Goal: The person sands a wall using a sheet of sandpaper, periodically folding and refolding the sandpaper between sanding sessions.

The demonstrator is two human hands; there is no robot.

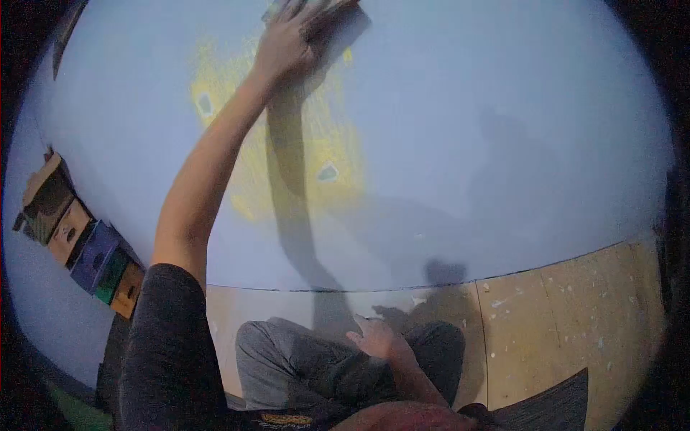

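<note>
My left hand [287, 43] reaches up to the top of the view and presses a flat block [346, 6] against the pale wall [431, 108]. The frame edge cuts off part of the block, so its exact kind does not show. Below the hand spreads a scratchy yellow patch [334, 140], with a small grey-green spot [328, 172] and another grey-green spot [205, 104] in it. My right hand [379, 339] rests low by my crossed legs [287, 359], thumb and forefinger apart, with nothing visible in it.
Stacked coloured boxes or drawers [97, 255] stand at the left. A wooden floor [568, 316] with white flecks meets the wall's lower edge. Shadows of my arm and body fall across the wall. A dark pointed piece [550, 402] lies at lower right.
</note>
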